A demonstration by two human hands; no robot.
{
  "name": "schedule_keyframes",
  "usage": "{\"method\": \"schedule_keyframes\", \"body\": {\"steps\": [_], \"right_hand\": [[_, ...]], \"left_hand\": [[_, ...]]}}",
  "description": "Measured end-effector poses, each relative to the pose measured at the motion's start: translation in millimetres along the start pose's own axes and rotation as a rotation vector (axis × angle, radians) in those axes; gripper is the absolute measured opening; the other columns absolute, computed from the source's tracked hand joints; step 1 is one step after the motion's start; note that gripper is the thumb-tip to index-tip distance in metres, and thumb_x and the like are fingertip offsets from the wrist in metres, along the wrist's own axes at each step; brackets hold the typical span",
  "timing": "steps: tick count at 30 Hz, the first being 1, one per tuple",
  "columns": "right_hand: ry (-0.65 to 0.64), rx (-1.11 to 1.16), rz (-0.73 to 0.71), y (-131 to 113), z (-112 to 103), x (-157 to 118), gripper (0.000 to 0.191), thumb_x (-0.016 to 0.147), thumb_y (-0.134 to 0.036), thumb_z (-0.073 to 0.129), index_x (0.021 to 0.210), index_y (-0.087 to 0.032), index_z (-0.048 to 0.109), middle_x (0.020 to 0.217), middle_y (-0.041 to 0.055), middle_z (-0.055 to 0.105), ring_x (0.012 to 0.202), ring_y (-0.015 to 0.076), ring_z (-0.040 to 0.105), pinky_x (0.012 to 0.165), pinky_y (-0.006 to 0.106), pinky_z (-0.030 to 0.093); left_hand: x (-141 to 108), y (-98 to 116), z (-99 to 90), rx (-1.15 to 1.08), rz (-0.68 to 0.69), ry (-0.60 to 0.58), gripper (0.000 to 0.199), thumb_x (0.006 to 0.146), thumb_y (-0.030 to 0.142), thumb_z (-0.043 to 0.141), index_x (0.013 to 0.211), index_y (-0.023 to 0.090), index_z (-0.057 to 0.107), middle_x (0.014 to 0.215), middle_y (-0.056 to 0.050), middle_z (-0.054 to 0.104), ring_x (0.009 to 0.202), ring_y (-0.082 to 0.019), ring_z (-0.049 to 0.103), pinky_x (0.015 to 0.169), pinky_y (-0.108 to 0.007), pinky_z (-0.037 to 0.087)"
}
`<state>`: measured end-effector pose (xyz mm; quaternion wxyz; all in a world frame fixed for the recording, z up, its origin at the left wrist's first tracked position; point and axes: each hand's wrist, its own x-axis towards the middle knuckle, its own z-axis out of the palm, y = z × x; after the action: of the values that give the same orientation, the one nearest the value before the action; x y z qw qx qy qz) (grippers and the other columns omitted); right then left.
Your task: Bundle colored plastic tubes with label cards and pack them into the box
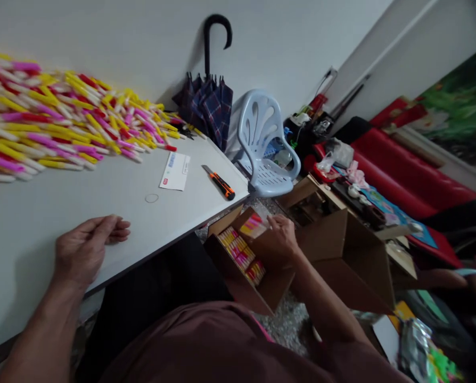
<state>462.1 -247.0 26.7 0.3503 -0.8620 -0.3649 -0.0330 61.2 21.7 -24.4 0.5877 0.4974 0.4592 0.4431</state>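
Observation:
My left hand [84, 247] rests on the white table [114, 199] near its front edge, fingers curled together; anything inside them is too small to see. Over an open cardboard box [238, 279] on the floor, my right hand [282, 233] pinches a clear bag of pens [253, 225] with pink, red and yellow parts. Several similar bundles [241, 252] lie inside that box. A large heap of loose pens [62, 119] in yellow, pink, red and white covers the back left of the table.
On the table lie a paper card [175, 171], a rubber band [152, 198] and an orange-black cutter [221, 183]. Behind stand a folded umbrella [212, 106] and a pale blue chair [265, 143]. Another open box [350, 260] is at right, near a red sofa [413, 170].

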Motion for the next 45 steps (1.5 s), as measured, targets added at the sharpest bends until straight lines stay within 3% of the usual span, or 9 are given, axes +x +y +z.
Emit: {"method": "schedule_keyframes", "body": {"steps": [3,7,13,22,26,30,33,39,45], "right_hand": [[0.003,-0.05,0.075,44.0,18.9,-15.3,0.057,0.093,-0.064,0.047,0.06,-0.02,0.062,0.066,0.0051,0.061,0.068,0.0189,0.054,0.066,0.03,0.04],[-0.005,-0.086,0.113,67.0,6.1,-14.3,0.057,0.092,-0.063,0.049,0.059,-0.019,0.061,0.065,0.0043,0.059,0.065,0.0175,0.051,0.066,0.03,0.038],[0.097,-0.037,0.133,54.4,-11.6,-5.0,0.05,0.093,-0.059,0.055,0.083,-0.015,0.076,0.08,0.0075,0.07,0.077,0.0219,0.06,0.072,0.03,0.042],[-0.156,0.052,0.163,51.1,52.7,-37.8,0.052,0.094,-0.056,0.047,0.071,-0.016,0.072,0.066,0.0046,0.065,0.064,0.0186,0.056,0.06,0.028,0.041],[-0.173,-0.011,0.177,52.1,26.7,-30.2,0.051,0.091,-0.056,0.053,0.06,-0.017,0.062,0.054,0.001,0.052,0.057,0.0154,0.046,0.055,0.028,0.032],[-0.086,-0.109,0.151,46.3,-8.8,-16.8,0.048,0.091,-0.057,0.057,0.069,-0.016,0.069,0.063,0.003,0.062,0.063,0.0167,0.053,0.06,0.028,0.036],[-0.04,-0.15,0.134,42.2,-11.9,-16.2,0.05,0.095,-0.056,0.05,0.075,-0.016,0.072,0.071,0.0067,0.068,0.07,0.019,0.057,0.065,0.028,0.04],[-0.207,-0.119,0.103,40.4,8.2,-23.2,0.043,0.09,-0.052,0.053,0.068,-0.019,0.068,0.068,0.0076,0.069,0.067,0.02,0.056,0.065,0.031,0.04],[-0.48,-0.072,-0.002,10.4,-35.6,-7.9,0.044,0.096,-0.053,0.054,0.071,-0.019,0.067,0.067,0.0023,0.062,0.067,0.0171,0.052,0.063,0.029,0.038]], "left_hand": [[1.1,-1.8,-0.6,-0.006,0.016,0.008,0.026,0.08,0.039,0.083,0.091,0.017,0.076,0.082,-0.001,0.077,0.07,-0.018,0.073,0.07,-0.034,0.064],[2.4,-4.5,-0.5,0.002,0.032,0.035,0.022,0.079,0.035,0.082,0.09,0.017,0.076,0.079,0.0,0.077,0.067,-0.017,0.073,0.068,-0.032,0.063],[1.8,-7.0,2.1,-0.013,0.082,0.051,0.021,0.078,0.034,0.083,0.088,0.016,0.075,0.078,0.0,0.077,0.064,-0.016,0.072,0.066,-0.031,0.063],[0.5,-5.6,0.0,-0.01,0.048,0.045,0.027,0.077,0.036,0.084,0.09,0.015,0.075,0.079,-0.001,0.077,0.065,-0.017,0.072,0.067,-0.032,0.063],[-0.5,-5.8,-0.5,0.009,0.061,0.054,0.025,0.078,0.036,0.084,0.089,0.015,0.075,0.079,-0.001,0.077,0.065,-0.016,0.072,0.068,-0.031,0.063],[-0.2,-8.0,-1.6,0.008,0.074,0.043,0.025,0.079,0.036,0.083,0.091,0.015,0.075,0.081,-0.001,0.077,0.066,-0.016,0.072,0.07,-0.032,0.064],[0.5,-9.9,-2.1,0.043,0.066,0.044,0.029,0.079,0.04,0.082,0.094,0.016,0.075,0.082,-0.001,0.078,0.068,-0.017,0.072,0.073,-0.037,0.066],[0.8,-8.3,-5.8,0.069,0.046,0.01,0.029,0.079,0.043,0.083,0.094,0.019,0.076,0.083,0.0,0.078,0.07,-0.02,0.072,0.081,-0.043,0.067],[-15.6,7.3,25.5,0.222,-0.029,-0.164,0.043,0.078,0.052,0.083,0.107,0.021,0.077,0.097,-0.005,0.081,0.085,-0.022,0.076,0.097,-0.044,0.061]]}}
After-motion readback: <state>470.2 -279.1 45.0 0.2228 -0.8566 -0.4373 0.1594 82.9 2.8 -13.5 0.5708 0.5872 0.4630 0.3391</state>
